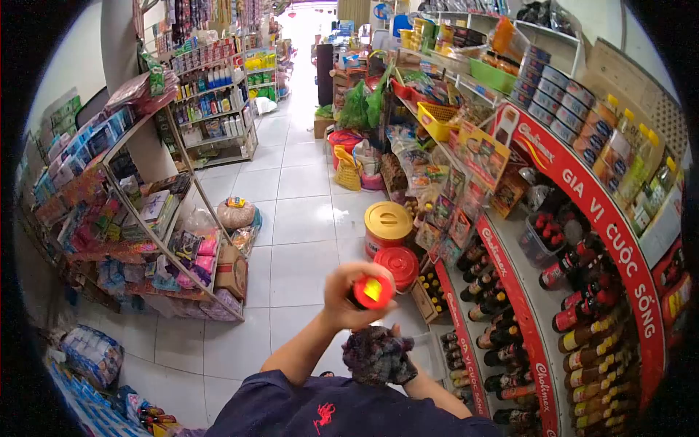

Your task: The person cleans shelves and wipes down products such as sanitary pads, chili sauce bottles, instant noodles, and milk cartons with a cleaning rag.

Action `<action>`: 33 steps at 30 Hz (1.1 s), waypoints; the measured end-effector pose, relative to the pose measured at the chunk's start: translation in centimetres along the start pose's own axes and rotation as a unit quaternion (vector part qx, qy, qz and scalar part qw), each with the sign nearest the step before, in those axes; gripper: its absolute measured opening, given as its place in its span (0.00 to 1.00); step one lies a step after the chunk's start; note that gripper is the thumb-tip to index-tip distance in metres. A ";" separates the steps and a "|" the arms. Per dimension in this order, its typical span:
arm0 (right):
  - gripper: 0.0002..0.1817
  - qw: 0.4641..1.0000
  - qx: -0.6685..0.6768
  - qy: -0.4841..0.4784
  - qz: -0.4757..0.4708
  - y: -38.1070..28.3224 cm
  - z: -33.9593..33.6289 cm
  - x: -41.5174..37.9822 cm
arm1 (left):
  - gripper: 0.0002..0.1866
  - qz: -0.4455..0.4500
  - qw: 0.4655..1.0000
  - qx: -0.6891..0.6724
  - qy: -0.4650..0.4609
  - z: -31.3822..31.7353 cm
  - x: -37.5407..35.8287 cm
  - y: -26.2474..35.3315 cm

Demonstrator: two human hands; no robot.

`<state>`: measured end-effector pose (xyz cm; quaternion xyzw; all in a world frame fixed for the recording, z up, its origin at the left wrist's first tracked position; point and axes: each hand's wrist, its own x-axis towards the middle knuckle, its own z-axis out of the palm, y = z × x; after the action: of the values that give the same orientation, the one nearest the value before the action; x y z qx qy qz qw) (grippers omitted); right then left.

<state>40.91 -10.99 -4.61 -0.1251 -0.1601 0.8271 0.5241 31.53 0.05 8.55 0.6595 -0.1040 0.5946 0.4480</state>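
My left hand (342, 302) is raised in front of my chest, its fingers wrapped round a red-capped container (373, 292). The top of its cap faces me and carries a yellow patch; most of the body is hidden by the cap and fingers. Just below, my right hand (416, 380) grips a bunched, dark grey rag (378, 355), which covers most of its fingers. The rag and the container are close together in this view.
To the right stands a red-edged shelf (582, 189) packed with sauce bottles (590, 360). Beyond my hands, a yellow-lidded tub (387, 221) and a red-lidded tub (397, 266) sit on the tiled floor (298, 269). A metal rack (156, 237) of packaged goods is on the left.
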 end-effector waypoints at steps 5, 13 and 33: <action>0.27 0.986 -0.147 0.084 -0.002 0.7 -3.1 4.0 | 0.26 -0.071 0.991 0.023 0.110 -5.9 -2.3 0.5; 0.19 0.920 -0.036 0.098 -0.377 -3.8 -7.5 10.2 | 0.25 -0.040 0.982 0.121 0.139 -12.2 -3.4 2.9; 0.38 0.989 0.146 -0.018 0.001 2.4 -1.3 9.2 | 0.30 -0.054 0.899 -0.427 -0.079 -9.4 -1.0 -0.3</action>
<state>35.52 -3.42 -7.11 -0.0329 -0.0469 0.8439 0.5334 24.94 6.51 6.52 0.4547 -0.3469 0.4137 0.7083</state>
